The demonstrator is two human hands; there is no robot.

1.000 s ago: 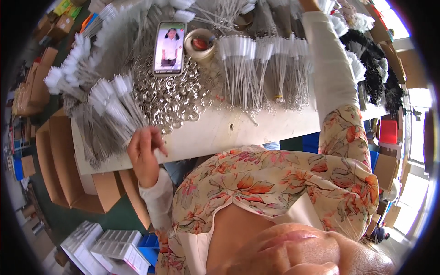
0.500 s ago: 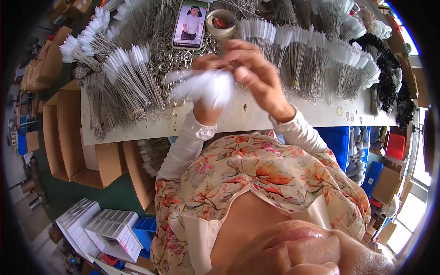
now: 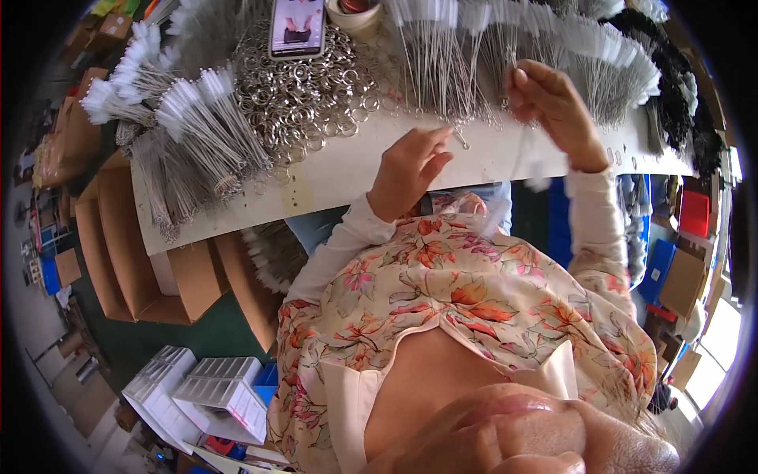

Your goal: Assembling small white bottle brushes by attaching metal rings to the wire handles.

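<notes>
My left hand [image 3: 410, 170] is over the table's front edge, its thumb and fingers drawn together. A small metal loop [image 3: 463, 141] shows just beyond its fingertips; what the fingers grip is hidden. Farther right, my right hand [image 3: 553, 110] is raised with its thumb and forefinger pinched beside the bundled wire brushes [image 3: 442, 67]. A thin wire streak runs down below this hand to a blurred white brush tuft [image 3: 538, 182]; it seems to be held there. Another pale blur [image 3: 496, 217] shows in front of the floral garment, too smeared to make out.
A heap of metal rings [image 3: 304, 99] lies beneath a phone [image 3: 298, 30] and a small bowl [image 3: 354, 17]. More white-tipped brushes [image 3: 213, 118] are piled at left, black brushes [image 3: 671, 87] at far right. Cardboard boxes [image 3: 146, 261] stand on the floor left of the table [image 3: 316, 182].
Both hands were together near the rings with blurred white tufts. They have parted: the right has moved right to the bundles, the left slightly right and nearer to me. The view has shifted.
</notes>
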